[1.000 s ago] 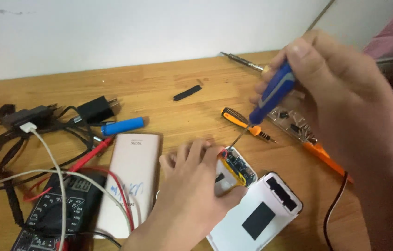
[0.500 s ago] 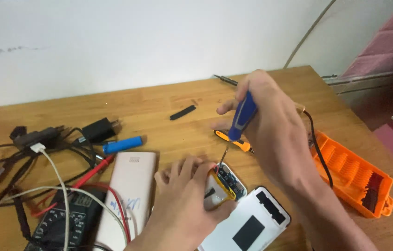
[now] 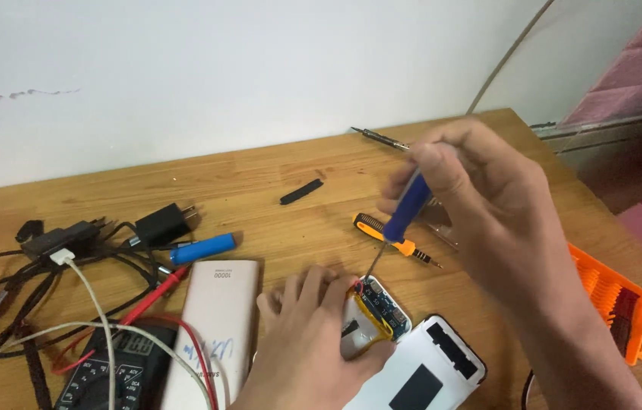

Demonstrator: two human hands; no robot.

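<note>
Screwdriver work fills the middle of the wooden counter (image 3: 275, 175). The right hand (image 3: 480, 190) is closed around a blue-handled screwdriver (image 3: 406, 209), shaft slanting down so the tip meets the exposed circuit board (image 3: 383, 304) of an opened power bank (image 3: 370, 323). The left hand (image 3: 313, 334) lies flat with fingers spread, pressing on that opened power bank and gripping nothing. A white back cover (image 3: 427, 372) lies just beside it. Near the right hand rests an orange-and-black screwdriver (image 3: 393, 239), and an orange tool case (image 3: 613, 300) sits at the counter's right edge. To the left lie a cream power bank (image 3: 211, 326), a blue cylindrical battery cell (image 3: 203, 248), a black multimeter (image 3: 112, 372) and tangled cables (image 3: 25, 296).
</note>
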